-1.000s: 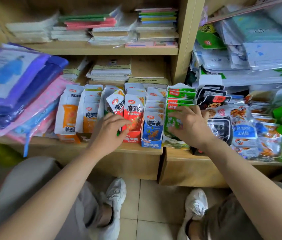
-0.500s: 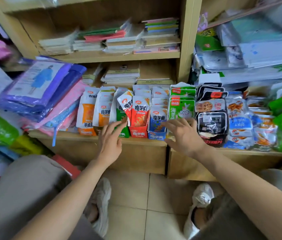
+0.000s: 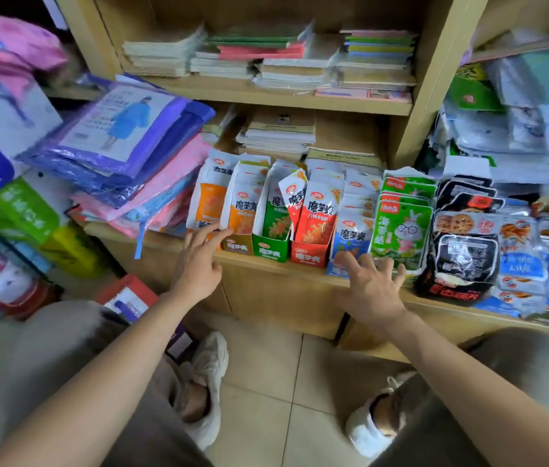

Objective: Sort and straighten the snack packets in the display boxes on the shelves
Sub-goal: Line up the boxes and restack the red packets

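On the shelf (image 3: 162, 242), display boxes (image 3: 271, 249) hold the snack packets (image 3: 317, 214) upright, with one red packet (image 3: 295, 197) leaning. The left hand (image 3: 199, 264) and right hand (image 3: 371, 288) have drawn back off them, each grip spread wide and empty. This row looks nearly done.
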Demonstrator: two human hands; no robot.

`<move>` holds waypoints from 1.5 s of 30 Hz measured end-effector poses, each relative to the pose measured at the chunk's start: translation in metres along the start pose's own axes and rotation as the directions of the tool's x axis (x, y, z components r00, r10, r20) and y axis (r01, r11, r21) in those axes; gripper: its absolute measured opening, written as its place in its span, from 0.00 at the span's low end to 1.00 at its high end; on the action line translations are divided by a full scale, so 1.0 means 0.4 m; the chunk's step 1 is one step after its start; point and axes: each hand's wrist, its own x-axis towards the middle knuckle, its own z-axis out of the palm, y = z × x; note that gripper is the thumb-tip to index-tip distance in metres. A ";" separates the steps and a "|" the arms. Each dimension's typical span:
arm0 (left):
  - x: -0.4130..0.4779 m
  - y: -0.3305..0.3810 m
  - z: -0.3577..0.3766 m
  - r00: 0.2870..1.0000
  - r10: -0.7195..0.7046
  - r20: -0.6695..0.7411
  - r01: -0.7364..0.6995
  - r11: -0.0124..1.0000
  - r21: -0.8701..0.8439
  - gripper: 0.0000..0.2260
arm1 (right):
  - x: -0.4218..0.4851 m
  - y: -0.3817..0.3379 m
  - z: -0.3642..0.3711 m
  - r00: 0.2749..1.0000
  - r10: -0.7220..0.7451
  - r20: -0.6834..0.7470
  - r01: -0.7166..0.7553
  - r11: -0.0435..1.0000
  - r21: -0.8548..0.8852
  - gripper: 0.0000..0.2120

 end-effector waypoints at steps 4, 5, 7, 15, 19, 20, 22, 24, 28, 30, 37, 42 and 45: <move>0.035 -0.041 -0.019 0.996 0.065 0.066 -0.059 0.995 -0.085 0.31 | 0.011 -0.027 0.003 0.990 0.027 -0.137 -0.033 0.999 -0.043 0.21; 0.048 -0.047 -0.028 0.992 0.077 0.096 -0.067 0.993 -0.101 0.28 | 0.018 -0.039 0.004 0.975 0.004 -0.220 -0.016 0.999 -0.050 0.20; 0.077 -0.048 -0.054 0.984 0.074 0.159 -0.056 0.992 -0.114 0.22 | 0.034 -0.068 0.002 0.922 -0.053 -0.382 0.059 0.998 0.005 0.17; 0.264 -0.095 -0.133 0.984 0.135 -0.119 -0.133 0.991 0.023 0.17 | 0.197 -0.229 -0.066 0.784 -0.345 -0.516 0.454 0.886 0.097 0.16; 0.350 -0.119 -0.121 0.994 0.108 0.002 -0.106 0.975 0.193 0.28 | 0.319 -0.310 -0.098 0.779 -0.445 -0.442 0.502 0.865 0.015 0.20; 0.363 -0.120 -0.115 0.993 0.095 0.064 -0.106 0.971 0.212 0.31 | 0.348 -0.328 -0.103 0.797 -0.452 -0.401 0.491 0.871 -0.006 0.22; 0.379 -0.122 -0.100 0.981 0.095 0.166 -0.134 0.961 0.243 0.36 | 0.394 -0.358 -0.110 0.850 -0.444 -0.284 0.447 0.892 -0.057 0.27; 0.387 -0.127 -0.093 0.974 0.114 0.198 -0.165 0.949 0.267 0.36 | 0.426 -0.379 -0.114 0.909 -0.387 -0.154 0.374 0.921 -0.108 0.31; 0.401 -0.135 -0.114 0.981 0.175 0.085 -0.188 0.962 0.196 0.17 | 0.449 -0.403 -0.105 0.955 -0.292 -0.059 0.275 0.939 -0.207 0.31; 0.410 -0.142 -0.126 0.981 0.192 0.012 -0.192 0.973 0.131 0.08 | 0.450 -0.406 -0.098 0.952 -0.274 -0.138 0.250 0.954 -0.168 0.30; 0.419 -0.133 -0.181 0.915 0.077 -0.396 -0.136 0.983 -0.123 0.05 | 0.464 -0.379 -0.038 0.890 -0.259 -0.376 0.306 0.949 0.071 0.19; 0.429 -0.127 -0.222 0.834 -0.119 -0.539 -0.074 0.943 -0.323 0.05 | 0.477 -0.448 -0.105 0.858 -0.206 -0.470 0.422 0.804 0.418 0.23; 0.423 -0.122 -0.224 0.843 -0.247 -0.479 -0.047 0.851 -0.522 0.03 | 0.472 -0.476 -0.138 0.890 -0.374 -0.260 0.422 0.465 0.778 0.20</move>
